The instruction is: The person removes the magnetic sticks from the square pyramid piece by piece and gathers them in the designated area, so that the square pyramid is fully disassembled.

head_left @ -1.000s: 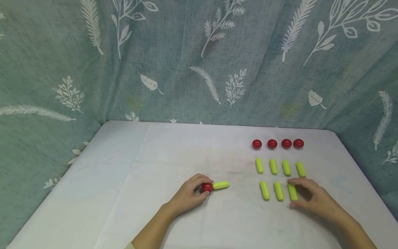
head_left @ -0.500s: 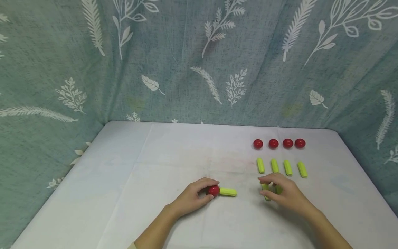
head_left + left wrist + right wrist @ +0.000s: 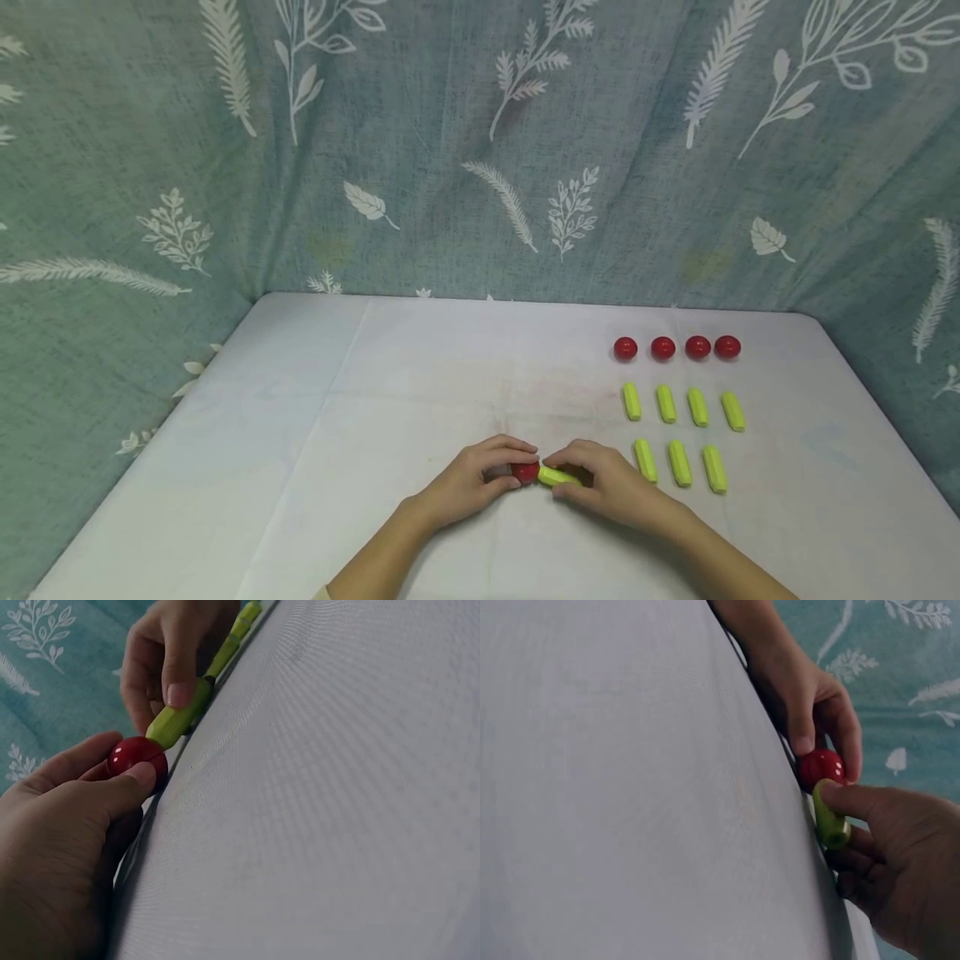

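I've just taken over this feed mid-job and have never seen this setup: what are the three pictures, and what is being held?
There is no machine here: a person works with two bare hands at a white table. The wide picture comes from a camera on the head; the two close ones come from cameras on each wrist. The left hand pinches a red ball; the right hand pinches a green stick, whose end meets the ball. To the right lie four more red balls in a row and seven green sticks in two rows. A leaf-patterned curtain hangs behind.
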`<state>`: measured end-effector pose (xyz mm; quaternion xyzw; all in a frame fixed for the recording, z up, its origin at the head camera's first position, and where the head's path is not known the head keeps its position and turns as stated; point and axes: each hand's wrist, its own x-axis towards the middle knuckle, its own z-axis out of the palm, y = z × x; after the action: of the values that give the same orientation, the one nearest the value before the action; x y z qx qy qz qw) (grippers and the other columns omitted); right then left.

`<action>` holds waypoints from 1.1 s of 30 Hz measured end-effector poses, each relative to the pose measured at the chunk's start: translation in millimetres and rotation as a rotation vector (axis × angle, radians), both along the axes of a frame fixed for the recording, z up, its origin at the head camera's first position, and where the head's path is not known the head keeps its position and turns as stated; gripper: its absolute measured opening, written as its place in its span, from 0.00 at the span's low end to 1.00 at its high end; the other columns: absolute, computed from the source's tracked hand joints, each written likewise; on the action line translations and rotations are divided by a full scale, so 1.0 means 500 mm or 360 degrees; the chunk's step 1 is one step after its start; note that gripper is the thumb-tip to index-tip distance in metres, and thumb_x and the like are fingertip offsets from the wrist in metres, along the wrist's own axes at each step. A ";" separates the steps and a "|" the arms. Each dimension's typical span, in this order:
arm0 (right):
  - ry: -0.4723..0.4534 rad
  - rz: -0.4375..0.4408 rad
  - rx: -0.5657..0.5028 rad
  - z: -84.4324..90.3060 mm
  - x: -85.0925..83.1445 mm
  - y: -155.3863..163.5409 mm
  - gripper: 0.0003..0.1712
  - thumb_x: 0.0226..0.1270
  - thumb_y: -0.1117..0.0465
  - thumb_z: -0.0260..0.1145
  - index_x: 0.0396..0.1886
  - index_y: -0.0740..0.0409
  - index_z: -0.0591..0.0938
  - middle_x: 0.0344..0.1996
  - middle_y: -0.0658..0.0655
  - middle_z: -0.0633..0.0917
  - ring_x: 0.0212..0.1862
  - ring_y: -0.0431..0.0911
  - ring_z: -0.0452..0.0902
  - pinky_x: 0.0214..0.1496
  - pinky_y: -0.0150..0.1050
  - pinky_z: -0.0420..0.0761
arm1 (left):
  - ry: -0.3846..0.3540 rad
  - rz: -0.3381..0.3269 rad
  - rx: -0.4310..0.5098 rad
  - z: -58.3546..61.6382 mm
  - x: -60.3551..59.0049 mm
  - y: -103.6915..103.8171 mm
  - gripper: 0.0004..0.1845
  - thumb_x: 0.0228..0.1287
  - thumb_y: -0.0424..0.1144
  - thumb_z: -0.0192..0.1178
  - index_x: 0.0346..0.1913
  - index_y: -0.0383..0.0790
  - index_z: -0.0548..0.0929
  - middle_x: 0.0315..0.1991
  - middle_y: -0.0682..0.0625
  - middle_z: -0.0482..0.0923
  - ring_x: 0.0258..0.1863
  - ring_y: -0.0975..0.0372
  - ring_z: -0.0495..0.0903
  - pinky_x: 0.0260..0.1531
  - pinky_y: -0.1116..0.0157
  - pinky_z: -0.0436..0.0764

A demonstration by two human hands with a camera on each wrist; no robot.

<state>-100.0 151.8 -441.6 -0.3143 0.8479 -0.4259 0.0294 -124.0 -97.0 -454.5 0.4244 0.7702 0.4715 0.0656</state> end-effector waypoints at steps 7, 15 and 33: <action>0.0104 0.0047 0.0062 0.005 -0.001 -0.006 0.15 0.62 0.58 0.67 0.49 0.53 0.84 0.28 0.42 0.78 0.27 0.31 0.66 0.26 0.25 0.72 | 0.0036 -0.0076 0.0027 -0.004 -0.009 -0.002 0.18 0.61 0.30 0.60 0.55 0.35 0.77 0.55 0.45 0.75 0.55 0.56 0.76 0.57 0.65 0.75; 0.0113 0.0067 0.0050 0.000 0.000 -0.006 0.14 0.63 0.59 0.66 0.48 0.53 0.84 0.29 0.42 0.78 0.27 0.31 0.67 0.27 0.25 0.72 | 0.0125 -0.0090 -0.0023 -0.001 -0.007 -0.005 0.18 0.64 0.33 0.57 0.57 0.38 0.76 0.56 0.49 0.74 0.55 0.59 0.76 0.57 0.67 0.74; -0.0155 0.0025 0.0199 0.015 0.019 0.007 0.37 0.52 0.52 0.74 0.62 0.54 0.74 0.55 0.51 0.74 0.32 0.34 0.68 0.33 0.26 0.74 | -0.0116 0.0195 0.0016 -0.005 -0.016 -0.006 0.21 0.59 0.35 0.63 0.57 0.40 0.77 0.54 0.52 0.74 0.55 0.59 0.76 0.56 0.67 0.74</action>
<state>-90.6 155.4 -434.2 -0.2975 0.8679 -0.3866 0.0936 -132.2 -100.2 -456.8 0.3593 0.7895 0.4937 0.0623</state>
